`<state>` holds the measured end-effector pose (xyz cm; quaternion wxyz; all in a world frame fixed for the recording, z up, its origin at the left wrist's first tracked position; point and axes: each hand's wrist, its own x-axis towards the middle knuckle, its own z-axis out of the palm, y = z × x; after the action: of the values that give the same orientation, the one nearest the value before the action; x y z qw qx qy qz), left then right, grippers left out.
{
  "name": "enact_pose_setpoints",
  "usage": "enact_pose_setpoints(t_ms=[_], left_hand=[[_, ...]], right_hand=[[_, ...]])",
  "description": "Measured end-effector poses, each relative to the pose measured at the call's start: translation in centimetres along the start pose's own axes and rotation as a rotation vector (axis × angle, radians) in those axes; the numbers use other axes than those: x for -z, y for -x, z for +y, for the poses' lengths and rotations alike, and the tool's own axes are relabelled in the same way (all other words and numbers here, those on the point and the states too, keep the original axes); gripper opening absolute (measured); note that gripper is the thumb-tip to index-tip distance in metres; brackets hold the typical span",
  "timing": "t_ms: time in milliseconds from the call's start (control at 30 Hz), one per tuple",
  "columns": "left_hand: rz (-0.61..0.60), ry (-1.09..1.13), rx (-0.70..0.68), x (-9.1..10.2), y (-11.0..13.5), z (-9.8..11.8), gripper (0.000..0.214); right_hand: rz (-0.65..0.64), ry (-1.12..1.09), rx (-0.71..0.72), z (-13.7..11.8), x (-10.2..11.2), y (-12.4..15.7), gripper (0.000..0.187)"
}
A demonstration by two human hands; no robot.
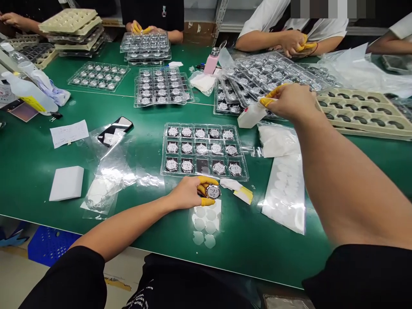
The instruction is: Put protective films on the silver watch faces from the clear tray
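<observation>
My left hand (193, 193), in yellow finger cots, grips a round silver watch case (213, 192) between thumb and fingers, its marked face turned up. Below it lies a sheet of round clear stickers (206, 221). Just beyond is a clear plastic tray (163, 167) of watch cases, with one slot in the front row bare. My right hand (291, 101) reaches far forward, its yellow-covered fingers closed at the top of a small white plastic bottle (252, 115), which looks tilted. Those fingers partly hide the bottle's top. Folded white wipe (230, 184) and a yellow-white paper (243, 195) lie beside my left hand.
Stacked watch trays (161, 88) and a pink bottle (211, 62) stand farther back. A beige tray (363, 111) is at the right, near a sticker strip (285, 193). Phone (116, 130), plastic bag (103, 189) and white block (66, 183) lie left. Co-workers sit opposite.
</observation>
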<state>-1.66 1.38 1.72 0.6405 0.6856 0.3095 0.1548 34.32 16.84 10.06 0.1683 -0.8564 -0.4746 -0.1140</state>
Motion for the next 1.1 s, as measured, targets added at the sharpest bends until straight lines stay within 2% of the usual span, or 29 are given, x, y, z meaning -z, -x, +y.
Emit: enact_pose_setpoints(t_ms=[67,100,167,200,267,300,333,367,433,500,567,633,833,967,1100], left_hand=[[0.008,0.015,0.001,0.0,0.0,-0.1,0.060],[0.013,0.031,0.001,0.0,-0.1,-0.1,0.060],[0.027,0.077,0.003,-0.1,-0.1,-0.2,0.061],[0.037,0.106,0.006,-0.1,-0.1,-0.2,0.061],[0.062,0.165,0.020,-0.3,-0.2,-0.3,0.060],[0.080,0.189,0.030,-0.4,-0.2,-0.3,0.060],[0.099,0.210,0.039,-0.4,-0.3,-0.4,0.060],[0.118,0.233,0.047,-0.5,-0.3,-0.4,0.061],[0.136,0.290,0.064,-0.6,-0.4,-0.4,0.063],[0.133,0.361,0.078,-0.7,-0.5,-0.4,0.065],[0.141,0.406,0.094,-0.7,-0.6,-0.3,0.065],[0.166,0.414,0.108,-0.6,-0.7,-0.2,0.063],[0.121,0.380,0.120,-0.7,-0.5,-0.3,0.063],[0.169,0.353,0.111,-0.7,-0.5,-0.4,0.059],[0.148,0.317,0.106,-0.7,-0.6,-0.7,0.062]], right_hand=[[-0.128,0.080,-0.008,-1.1,1.3,0.4,0.040],[-0.145,0.090,-0.013,-1.5,2.1,0.7,0.032],[-0.068,-0.016,-0.017,-2.0,3.7,2.1,0.026],[-0.012,-0.140,-0.013,-2.0,4.3,3.5,0.029],[0.096,-0.498,0.033,-1.7,5.4,8.2,0.033],[0.104,-0.686,0.068,-1.5,5.6,11.4,0.033],[0.085,-0.838,0.138,-1.5,5.7,14.9,0.028],[0.010,-0.935,0.212,-1.5,5.7,18.5,0.022],[-0.214,-0.941,0.448,-1.8,5.1,24.6,0.014],[-0.228,-0.856,0.681,-2.2,4.1,28.1,0.011],[-0.143,-0.748,0.801,-2.4,3.2,29.1,0.014],[-0.074,-0.683,0.809,-2.2,2.8,28.7,0.013],[-0.106,-0.728,0.805,-2.0,2.5,28.0,0.008],[-0.089,-0.755,0.762,-1.7,2.5,28.0,0.006],[-0.123,-0.745,0.766,-1.8,2.8,28.1,0.009]])
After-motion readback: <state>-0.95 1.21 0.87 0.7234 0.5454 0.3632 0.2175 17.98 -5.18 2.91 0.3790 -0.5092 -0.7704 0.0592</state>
